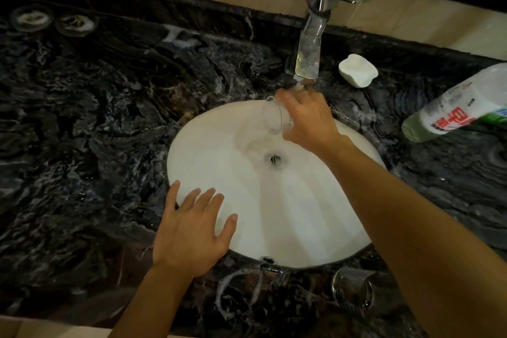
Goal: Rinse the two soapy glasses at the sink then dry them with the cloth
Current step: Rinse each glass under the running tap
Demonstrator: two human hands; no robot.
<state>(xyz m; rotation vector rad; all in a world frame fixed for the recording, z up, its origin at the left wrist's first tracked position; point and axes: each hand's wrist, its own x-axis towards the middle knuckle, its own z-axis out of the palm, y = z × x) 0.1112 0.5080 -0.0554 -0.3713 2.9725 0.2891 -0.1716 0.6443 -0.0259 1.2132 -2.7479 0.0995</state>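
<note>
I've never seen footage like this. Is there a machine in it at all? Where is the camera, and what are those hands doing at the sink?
There is no machine here. These are a person's two bare hands, filmed by one wide-angle camera worn on the head and looking forward and down, which is why the arms come in from the bottom. The right hand holds a clear glass tilted under the running tap, above the white sink. The left hand is spread open at the sink's near rim and holds nothing. On the dark marble counter, a second glass sits near the front edge, a white dish is beside the tap, and a plastic bottle shows at the right. No drying cloth is in view.
</note>
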